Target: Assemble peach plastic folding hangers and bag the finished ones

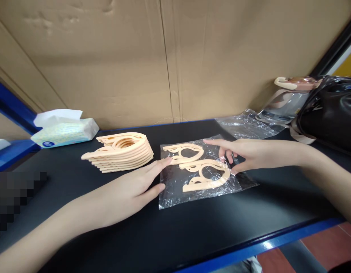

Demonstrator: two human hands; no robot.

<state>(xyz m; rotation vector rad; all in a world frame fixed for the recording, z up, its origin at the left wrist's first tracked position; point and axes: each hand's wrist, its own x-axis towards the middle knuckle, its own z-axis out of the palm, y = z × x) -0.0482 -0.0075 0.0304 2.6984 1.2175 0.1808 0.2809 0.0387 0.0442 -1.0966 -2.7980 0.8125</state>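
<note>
A clear plastic bag (175, 185) lies flat on the black table (192, 235) with two peach-coloured plastic hangers (202, 172) inside it. My left hand (132, 185) rests flat on the table, fingers stretched out, its fingertips touching the bag's left edge. My right hand (243, 153) reaches in from the right, fingers spread over the bag's right side, thumb and fingers touching the plastic beside the nearer hanger. A stack of several more peach hangers (121, 151) lies just left of the bag, beyond my left hand.
A pack of tissues (64, 131) sits at the back left. At the back right lie crumpled clear plastic (246, 127), a clear jug-like container (289, 98) and a black bag (331, 113). Cardboard (169, 57) walls the back. The blue table edge (263, 246) runs along the front.
</note>
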